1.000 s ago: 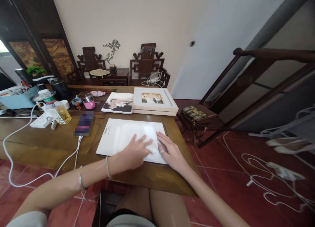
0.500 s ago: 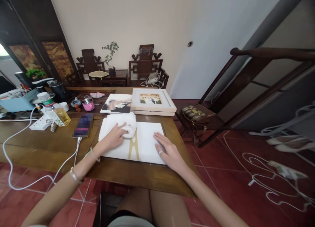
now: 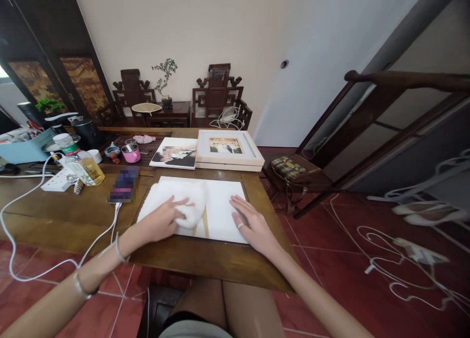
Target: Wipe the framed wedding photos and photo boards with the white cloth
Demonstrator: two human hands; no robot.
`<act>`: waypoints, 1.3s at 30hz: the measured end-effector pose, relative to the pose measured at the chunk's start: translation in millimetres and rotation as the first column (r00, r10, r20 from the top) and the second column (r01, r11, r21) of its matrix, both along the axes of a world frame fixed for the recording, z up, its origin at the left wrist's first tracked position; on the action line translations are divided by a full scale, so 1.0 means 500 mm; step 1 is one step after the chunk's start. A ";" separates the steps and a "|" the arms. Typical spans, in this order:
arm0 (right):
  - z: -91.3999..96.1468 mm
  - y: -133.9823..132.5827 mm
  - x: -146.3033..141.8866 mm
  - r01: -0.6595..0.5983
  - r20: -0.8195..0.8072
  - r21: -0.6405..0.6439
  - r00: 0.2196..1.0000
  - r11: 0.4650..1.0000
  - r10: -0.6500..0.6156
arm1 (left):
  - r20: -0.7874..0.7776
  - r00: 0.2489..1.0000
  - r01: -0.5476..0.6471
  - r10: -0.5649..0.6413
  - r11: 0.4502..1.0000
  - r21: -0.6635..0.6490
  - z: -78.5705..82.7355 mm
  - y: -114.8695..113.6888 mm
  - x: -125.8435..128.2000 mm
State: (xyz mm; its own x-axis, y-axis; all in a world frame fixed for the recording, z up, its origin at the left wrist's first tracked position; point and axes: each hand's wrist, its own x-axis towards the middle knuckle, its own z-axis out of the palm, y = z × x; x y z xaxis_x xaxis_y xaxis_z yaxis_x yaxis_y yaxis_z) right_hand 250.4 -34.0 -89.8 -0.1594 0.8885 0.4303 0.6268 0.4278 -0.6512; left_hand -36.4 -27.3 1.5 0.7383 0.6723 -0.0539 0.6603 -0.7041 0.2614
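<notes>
A folded white towel (image 3: 191,203) lies under my left hand (image 3: 165,219), whose fingers press and bend into it. The towel covers the left part of a flat white panel (image 3: 224,201), perhaps an album, with a gold shape partly showing on it. My right hand (image 3: 250,221) rests flat on the panel's right edge, fingers stretched out, with a ring on one finger. Just behind the panel are a photo book (image 3: 174,153) and a pale box (image 3: 229,163) with a framed picture on top.
On the wooden table (image 3: 176,257), left of the towel, lie a charging phone (image 3: 124,184), a bottle (image 3: 84,164), a power strip (image 3: 57,180) and a pink cup (image 3: 131,153). White cables (image 3: 47,279) hang over the front edge. A chair holding a plaid bag (image 3: 288,167) stands at right.
My left hand and the towel have moved toward me and slightly left, uncovering the panel's far edge and covering more of the gold shape. My right hand stays in place.
</notes>
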 end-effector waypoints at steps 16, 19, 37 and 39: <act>-0.001 0.000 -0.001 -0.003 -0.015 0.010 1.000 1.000 0.003 | 0.017 0.999 -0.043 0.042 0.997 0.056 -0.002 0.012 -0.027; -0.001 0.001 -0.001 -0.001 -0.014 0.009 1.000 1.000 0.001 | 0.009 1.000 0.026 -0.026 1.000 0.004 0.017 -0.076 -0.045; 0.001 0.000 -0.001 -0.003 -0.014 0.000 1.000 1.000 0.003 | -0.114 0.981 -0.168 0.159 0.983 -0.073 0.009 0.164 -0.032; 0.000 0.001 0.000 -0.006 -0.017 -0.003 1.000 1.000 0.006 | -0.113 0.984 -0.144 0.137 0.988 -0.058 0.010 0.141 -0.038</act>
